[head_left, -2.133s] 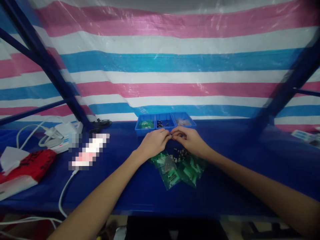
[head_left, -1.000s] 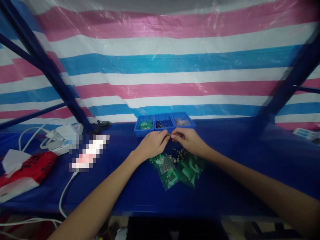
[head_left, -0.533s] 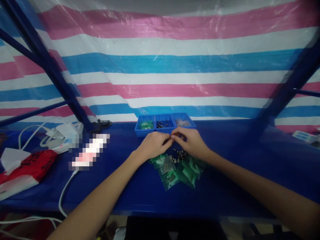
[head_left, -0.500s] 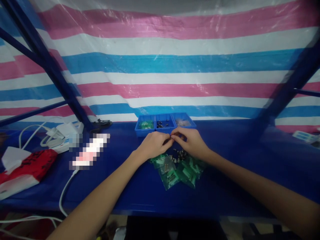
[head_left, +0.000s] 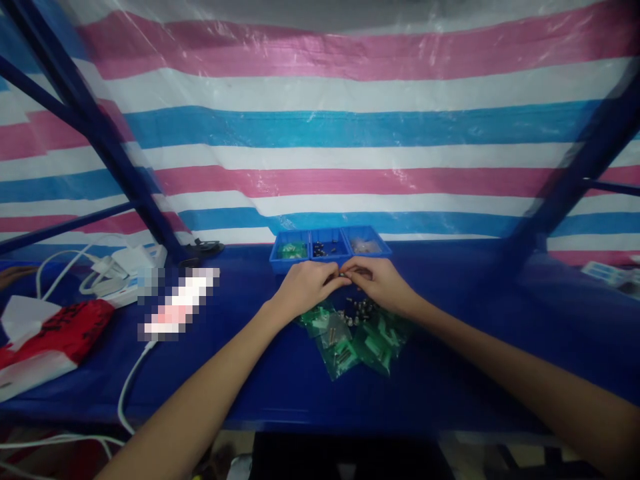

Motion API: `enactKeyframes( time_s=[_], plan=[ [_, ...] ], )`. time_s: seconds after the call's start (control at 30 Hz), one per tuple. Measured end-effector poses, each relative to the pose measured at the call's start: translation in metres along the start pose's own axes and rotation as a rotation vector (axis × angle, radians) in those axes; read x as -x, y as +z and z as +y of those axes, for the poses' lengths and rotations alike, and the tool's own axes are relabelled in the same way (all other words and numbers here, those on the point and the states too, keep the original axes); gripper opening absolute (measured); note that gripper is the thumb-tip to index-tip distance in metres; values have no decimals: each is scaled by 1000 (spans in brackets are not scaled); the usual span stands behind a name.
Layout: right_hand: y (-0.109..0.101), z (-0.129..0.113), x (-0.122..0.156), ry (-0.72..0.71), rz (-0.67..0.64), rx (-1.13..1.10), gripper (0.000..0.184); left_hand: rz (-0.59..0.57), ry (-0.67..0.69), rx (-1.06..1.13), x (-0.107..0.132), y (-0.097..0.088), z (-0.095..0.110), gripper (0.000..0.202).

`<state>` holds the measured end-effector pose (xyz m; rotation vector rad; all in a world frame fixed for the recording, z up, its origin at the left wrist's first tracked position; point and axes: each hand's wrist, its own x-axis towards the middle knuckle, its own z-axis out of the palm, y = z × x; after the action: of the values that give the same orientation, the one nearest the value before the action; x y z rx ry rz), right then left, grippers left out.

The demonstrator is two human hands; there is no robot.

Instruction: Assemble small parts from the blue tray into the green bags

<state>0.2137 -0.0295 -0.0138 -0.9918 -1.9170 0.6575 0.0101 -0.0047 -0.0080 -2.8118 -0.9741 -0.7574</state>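
Note:
My left hand (head_left: 311,287) and my right hand (head_left: 376,280) meet fingertip to fingertip just in front of a blue divided tray (head_left: 327,263). Both are closed in a pinch around something small, mostly hidden by the fingers and too small to name. Beneath and nearer to me lies a loose pile of small metal screw-like parts (head_left: 356,312). Around the pile's near side are several green-tinted clear bags (head_left: 345,357) with slim pieces inside. The tray's left section holds green bagged pieces (head_left: 293,251), the middle one small dark metal parts (head_left: 325,248), the right one small clear pieces (head_left: 364,245).
A blue table (head_left: 465,313) carries everything. On the left are a lit, blurred-out phone (head_left: 183,303) with a white cable (head_left: 123,393), a white power strip (head_left: 133,283) and a red bag (head_left: 83,327). Another person's hand (head_left: 17,275) shows at the far left edge. Blue posts flank a striped sheet.
My fingers have shifted slightly at the pinch, the left thumb reaching a little further right. Another person's hand has come into view at the far left. The tray and bags stay put.

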Motion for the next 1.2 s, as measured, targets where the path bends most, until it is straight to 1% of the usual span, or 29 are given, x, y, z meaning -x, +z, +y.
enactKeyframes(
  time_s=[0.1,0.27,0.33,0.47,0.57,0.63,0.77,0.9,1.0,1.07,1.13,1.2],
  plan=[
    [-1,5,-2,7,-41,-103,8,33,-56,82,0,2,0,35],
    [-2,5,-2,45,-40,-75,7,86,-101,236,-1,2,5,22],
    [-1,4,-2,66,-29,-60,8,117,-74,259,-1,0,6,17],
    [-1,6,-3,106,7,-56,14,131,22,267,-2,-1,6,24],
    [-2,6,-4,128,21,-75,17,151,18,289,-2,4,4,22],
    [-1,5,-3,115,46,-50,18,180,-6,308,-2,8,4,19],
    [-1,-1,-1,20,114,145,16,186,-57,300,-1,13,5,14],
    [-6,-5,-7,-72,85,330,14,190,-110,205,-1,11,3,13],
    [-6,-1,-27,-170,112,448,15,212,-168,69,-1,3,-2,22],
    [-3,4,-44,-217,144,556,20,217,-193,-33,0,-3,-6,26],
    [2,8,-58,-256,114,691,25,216,-208,-115,1,-8,-12,26],
    [4,11,-63,-283,59,814,30,218,-218,-180,1,-10,-17,24]
  ],
)
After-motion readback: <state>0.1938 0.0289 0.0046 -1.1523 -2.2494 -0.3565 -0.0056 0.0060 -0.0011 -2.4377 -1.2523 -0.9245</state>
